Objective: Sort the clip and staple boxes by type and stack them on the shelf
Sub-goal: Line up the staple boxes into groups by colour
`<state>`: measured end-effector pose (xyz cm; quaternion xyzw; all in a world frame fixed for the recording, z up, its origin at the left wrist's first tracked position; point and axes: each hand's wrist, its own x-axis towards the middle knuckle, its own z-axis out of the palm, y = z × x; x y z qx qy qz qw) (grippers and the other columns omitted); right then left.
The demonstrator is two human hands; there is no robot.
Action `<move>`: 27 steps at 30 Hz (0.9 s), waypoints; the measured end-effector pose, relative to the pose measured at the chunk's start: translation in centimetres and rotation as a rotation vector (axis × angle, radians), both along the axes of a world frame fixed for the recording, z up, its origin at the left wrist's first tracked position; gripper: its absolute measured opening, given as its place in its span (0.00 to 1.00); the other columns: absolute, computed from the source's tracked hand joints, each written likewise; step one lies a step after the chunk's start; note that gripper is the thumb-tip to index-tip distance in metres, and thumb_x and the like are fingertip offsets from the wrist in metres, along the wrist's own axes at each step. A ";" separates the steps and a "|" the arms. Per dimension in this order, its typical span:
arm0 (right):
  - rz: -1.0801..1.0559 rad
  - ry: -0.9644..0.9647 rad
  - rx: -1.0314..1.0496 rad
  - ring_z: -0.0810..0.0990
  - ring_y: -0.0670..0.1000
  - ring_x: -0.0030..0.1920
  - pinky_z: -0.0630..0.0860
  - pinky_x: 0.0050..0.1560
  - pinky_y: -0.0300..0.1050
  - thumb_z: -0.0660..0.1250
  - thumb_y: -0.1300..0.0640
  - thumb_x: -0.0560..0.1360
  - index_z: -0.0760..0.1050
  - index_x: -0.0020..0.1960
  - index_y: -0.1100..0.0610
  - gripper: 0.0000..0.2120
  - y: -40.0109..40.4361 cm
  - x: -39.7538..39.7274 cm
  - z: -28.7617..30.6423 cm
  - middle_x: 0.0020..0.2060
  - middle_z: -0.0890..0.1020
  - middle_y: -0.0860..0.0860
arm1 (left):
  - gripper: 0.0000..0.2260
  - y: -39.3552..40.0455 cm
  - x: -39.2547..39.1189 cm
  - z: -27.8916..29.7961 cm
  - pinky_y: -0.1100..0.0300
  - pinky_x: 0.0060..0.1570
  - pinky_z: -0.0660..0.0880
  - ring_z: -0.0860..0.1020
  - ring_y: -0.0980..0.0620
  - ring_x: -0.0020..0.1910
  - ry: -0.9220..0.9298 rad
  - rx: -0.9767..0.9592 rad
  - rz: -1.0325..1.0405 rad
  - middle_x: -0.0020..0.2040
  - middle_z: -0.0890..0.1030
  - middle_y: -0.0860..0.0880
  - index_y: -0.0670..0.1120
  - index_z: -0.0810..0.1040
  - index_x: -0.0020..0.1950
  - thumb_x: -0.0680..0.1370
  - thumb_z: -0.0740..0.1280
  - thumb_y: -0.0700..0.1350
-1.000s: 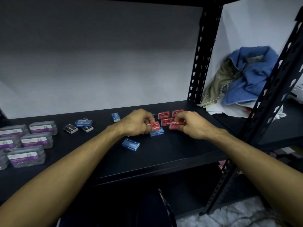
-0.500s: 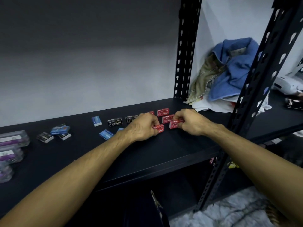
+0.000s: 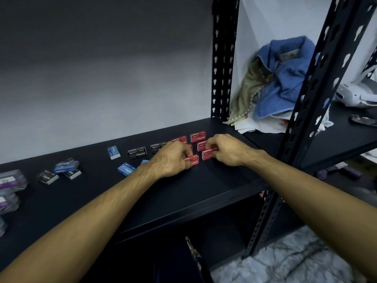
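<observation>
Several red staple boxes (image 3: 197, 137) lie grouped on the black shelf (image 3: 183, 197) near its right post. My left hand (image 3: 170, 160) pinches one red box (image 3: 193, 160) at the front of the group. My right hand (image 3: 228, 150) grips another red box (image 3: 208, 154) beside it. Two black staple boxes (image 3: 137, 153) sit left of the group. Blue staple boxes (image 3: 126, 168) lie further left, one (image 3: 113, 152) standing alone. A blue box (image 3: 66, 166) rests on small black boxes (image 3: 47, 177). Clear clip boxes with purple labels (image 3: 11, 180) sit at the far left edge.
A black slotted post (image 3: 223, 58) stands behind the red boxes, and another (image 3: 312, 111) rises at front right. Blue and beige cloths (image 3: 283, 78) are heaped on the neighbouring shelf. A white device (image 3: 355, 94) lies at far right. Marble floor (image 3: 295, 260) shows below.
My view has swung right, so the clip boxes slid to the left edge. Both hands stay on red boxes, now set down at the front of the red group.
</observation>
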<state>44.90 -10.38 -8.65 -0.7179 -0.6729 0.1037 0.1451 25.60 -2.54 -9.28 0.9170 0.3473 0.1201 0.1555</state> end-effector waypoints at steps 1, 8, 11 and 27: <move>0.004 0.003 -0.002 0.78 0.48 0.46 0.78 0.50 0.50 0.66 0.63 0.75 0.77 0.47 0.48 0.10 0.0 0.0 0.0 0.46 0.78 0.45 | 0.06 0.0 0.0 0.0 0.64 0.37 0.74 0.81 0.54 0.39 0.002 0.004 0.001 0.41 0.83 0.50 0.49 0.82 0.49 0.73 0.74 0.47; 0.009 -0.010 0.018 0.78 0.47 0.47 0.77 0.51 0.47 0.66 0.63 0.75 0.79 0.52 0.50 0.10 0.3 0.2 -0.3 0.46 0.76 0.43 | 0.07 -0.1 -0.1 0.1 0.58 0.45 0.78 0.80 0.54 0.41 0.023 -0.005 0.001 0.42 0.82 0.53 0.51 0.82 0.50 0.74 0.73 0.49; -0.012 -0.004 0.017 0.78 0.47 0.48 0.78 0.52 0.47 0.68 0.61 0.75 0.78 0.56 0.49 0.12 0.3 0.3 -0.3 0.49 0.77 0.44 | 0.10 -0.1 -0.3 0.1 0.57 0.44 0.76 0.78 0.55 0.41 0.032 0.005 -0.003 0.42 0.80 0.54 0.52 0.81 0.53 0.74 0.74 0.52; -0.086 -0.106 0.224 0.77 0.51 0.47 0.77 0.48 0.49 0.71 0.53 0.73 0.78 0.56 0.52 0.12 0.4 -1.9 2.8 0.52 0.77 0.50 | 0.18 1.0 -8.7 2.6 0.58 0.47 0.76 0.78 0.58 0.44 -0.073 -0.006 0.040 0.47 0.80 0.54 0.50 0.79 0.62 0.76 0.69 0.57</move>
